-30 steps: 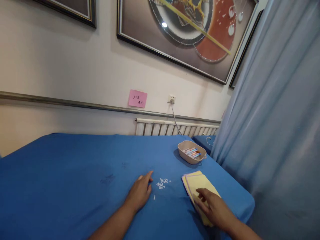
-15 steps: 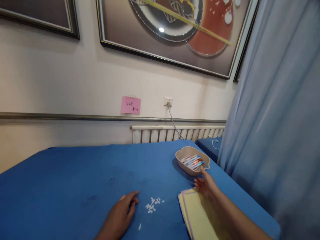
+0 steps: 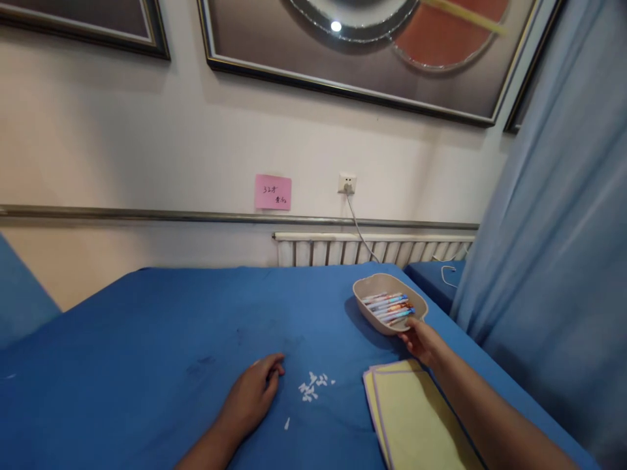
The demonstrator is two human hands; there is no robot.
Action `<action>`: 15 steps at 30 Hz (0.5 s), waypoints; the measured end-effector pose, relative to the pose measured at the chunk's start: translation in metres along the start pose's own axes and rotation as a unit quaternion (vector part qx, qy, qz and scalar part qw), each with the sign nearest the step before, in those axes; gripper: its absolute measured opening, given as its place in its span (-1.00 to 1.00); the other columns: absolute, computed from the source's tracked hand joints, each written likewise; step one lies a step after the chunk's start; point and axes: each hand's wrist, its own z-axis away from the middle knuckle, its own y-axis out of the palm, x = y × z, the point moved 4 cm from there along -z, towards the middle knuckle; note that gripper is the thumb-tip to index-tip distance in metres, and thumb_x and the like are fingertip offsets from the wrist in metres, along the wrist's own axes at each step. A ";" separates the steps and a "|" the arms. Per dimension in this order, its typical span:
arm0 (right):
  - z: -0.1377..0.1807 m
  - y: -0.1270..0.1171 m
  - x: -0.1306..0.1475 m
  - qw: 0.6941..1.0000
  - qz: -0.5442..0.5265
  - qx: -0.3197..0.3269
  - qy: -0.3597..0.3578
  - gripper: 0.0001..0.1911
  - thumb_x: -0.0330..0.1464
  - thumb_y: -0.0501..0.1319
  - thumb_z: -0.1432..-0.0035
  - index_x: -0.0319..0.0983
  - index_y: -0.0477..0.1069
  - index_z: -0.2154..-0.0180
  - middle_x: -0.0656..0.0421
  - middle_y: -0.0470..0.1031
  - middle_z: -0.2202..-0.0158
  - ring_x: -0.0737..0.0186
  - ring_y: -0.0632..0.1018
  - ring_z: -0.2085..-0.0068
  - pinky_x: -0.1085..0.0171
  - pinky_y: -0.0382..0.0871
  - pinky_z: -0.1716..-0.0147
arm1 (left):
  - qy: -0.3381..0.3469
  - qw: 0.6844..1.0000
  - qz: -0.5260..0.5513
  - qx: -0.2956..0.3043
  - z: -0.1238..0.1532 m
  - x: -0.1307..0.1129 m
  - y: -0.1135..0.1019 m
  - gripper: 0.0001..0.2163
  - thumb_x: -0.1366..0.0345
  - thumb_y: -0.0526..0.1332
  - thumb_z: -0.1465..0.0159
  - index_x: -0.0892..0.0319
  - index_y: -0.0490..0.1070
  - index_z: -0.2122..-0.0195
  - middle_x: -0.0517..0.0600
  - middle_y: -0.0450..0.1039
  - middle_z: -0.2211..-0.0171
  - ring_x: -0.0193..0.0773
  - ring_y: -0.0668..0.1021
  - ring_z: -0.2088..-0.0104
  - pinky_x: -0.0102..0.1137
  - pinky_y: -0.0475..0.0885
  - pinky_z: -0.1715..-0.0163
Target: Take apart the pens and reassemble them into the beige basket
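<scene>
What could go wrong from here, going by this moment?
The right hand has its grip at just one edge of the beige bowl, so the bowl could tip and the loose pen-like sticks might slide. The small white pieces lie loose near the left hand; a brush could scatter them.

Beige basin (image 3: 379,284), printed pens (image 3: 390,307) side by side inside, beyond yellow sheets (image 3: 424,418)
</scene>
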 end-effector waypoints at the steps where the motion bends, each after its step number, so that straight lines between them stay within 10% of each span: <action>1: 0.005 0.009 -0.001 1.000 -0.010 0.007 -0.003 -0.88 -0.44 0.06 -0.07 -0.32 0.34 0.44 0.20 0.38 0.72 0.45 0.34 0.74 0.54 0.12 0.80 | -0.002 1.000 0.007 0.000 0.000 0.001 0.001 -0.70 0.30 0.00 -0.21 0.13 0.37 0.07 -0.01 0.51 0.27 -0.23 0.53 0.23 -0.36 0.37 0.15; 9: 0.038 0.124 -0.023 0.989 -0.096 0.102 -0.037 -0.89 -0.45 0.08 -0.08 -0.34 0.36 0.38 0.19 0.44 0.68 0.41 0.44 0.67 0.50 0.32 0.69 | -0.100 0.968 0.223 -0.049 -0.017 0.013 0.006 -0.58 0.09 0.20 -0.10 0.21 0.36 0.07 0.04 0.50 0.29 -0.19 0.53 0.30 -0.36 0.42 0.28; 15: 0.056 0.192 -0.072 0.980 -0.136 0.138 -0.035 -0.92 -0.44 0.13 -0.04 -0.33 0.35 0.38 0.19 0.46 0.64 0.40 0.48 0.62 0.48 0.36 0.63 | -0.224 0.831 0.508 -0.028 -0.041 -0.004 0.019 -0.40 -0.03 0.26 -0.05 0.16 0.21 -0.06 0.20 0.32 -0.05 -0.12 0.51 0.15 -0.34 0.47 0.33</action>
